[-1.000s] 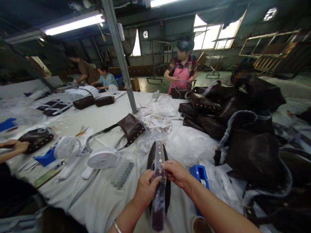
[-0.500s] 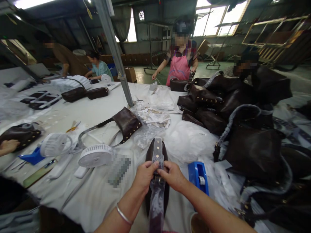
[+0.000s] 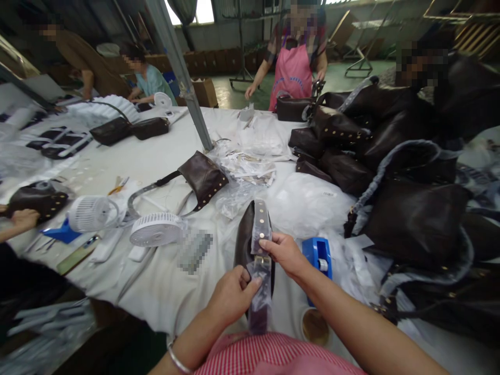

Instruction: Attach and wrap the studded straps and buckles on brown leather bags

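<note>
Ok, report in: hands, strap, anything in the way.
Right hand pinching plastic-wrapped strap above buckle; left hand touching it below, grip unclear. Strap lying along dark bag. Blue tape dispenser beside right hand, not blocking strap.

bag (image 3: 244, 239) partly hidden by strap (image 3: 266, 273), object (image 3: 195, 252) pixelated, co-worker's forearm (image 3: 8, 234) cropped left

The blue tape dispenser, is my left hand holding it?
No, your left hand is at the plastic-covered strap, and the blue dispenser sits beside your right hand.
</note>
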Motion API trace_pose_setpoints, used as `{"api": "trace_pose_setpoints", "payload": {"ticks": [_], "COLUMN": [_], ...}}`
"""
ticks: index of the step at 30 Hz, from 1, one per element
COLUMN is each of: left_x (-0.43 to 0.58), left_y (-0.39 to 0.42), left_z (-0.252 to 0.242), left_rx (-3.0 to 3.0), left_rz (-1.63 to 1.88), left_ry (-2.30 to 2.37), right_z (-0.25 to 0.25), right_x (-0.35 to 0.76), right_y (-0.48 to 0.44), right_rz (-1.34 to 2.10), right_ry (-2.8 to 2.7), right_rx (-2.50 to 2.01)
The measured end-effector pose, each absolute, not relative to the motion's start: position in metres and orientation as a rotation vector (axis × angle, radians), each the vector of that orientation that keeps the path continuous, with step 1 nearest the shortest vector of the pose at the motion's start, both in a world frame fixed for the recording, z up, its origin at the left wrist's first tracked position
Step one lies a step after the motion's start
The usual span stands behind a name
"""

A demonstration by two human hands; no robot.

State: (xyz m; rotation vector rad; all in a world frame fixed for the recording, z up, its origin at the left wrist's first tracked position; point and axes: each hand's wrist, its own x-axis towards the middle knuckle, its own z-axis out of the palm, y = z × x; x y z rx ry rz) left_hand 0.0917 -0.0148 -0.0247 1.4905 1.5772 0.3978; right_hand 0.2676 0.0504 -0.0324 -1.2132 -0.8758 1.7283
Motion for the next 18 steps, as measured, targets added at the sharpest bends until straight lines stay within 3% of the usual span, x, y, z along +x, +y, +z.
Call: {"api": "trace_pose_setpoints", "payload": {"ticks": [8, 18], "left_x": [0.112, 0.087], "left_y": [-0.035, -0.074], "left_z": [-0.021, -0.013], "left_rx": [0.877, 0.519], "left_rz": [0.414, 0.716], "left_ry": [1.348, 1.030], "right_z": [-0.027, -0.017], "right_x": [0.268, 0.264], "right_y": [0.041, 0.023], "right_rz": [1.820, 1.894], "right_ry": [-0.731, -0.620], "right_rx": [-1.176, -1.064]}}
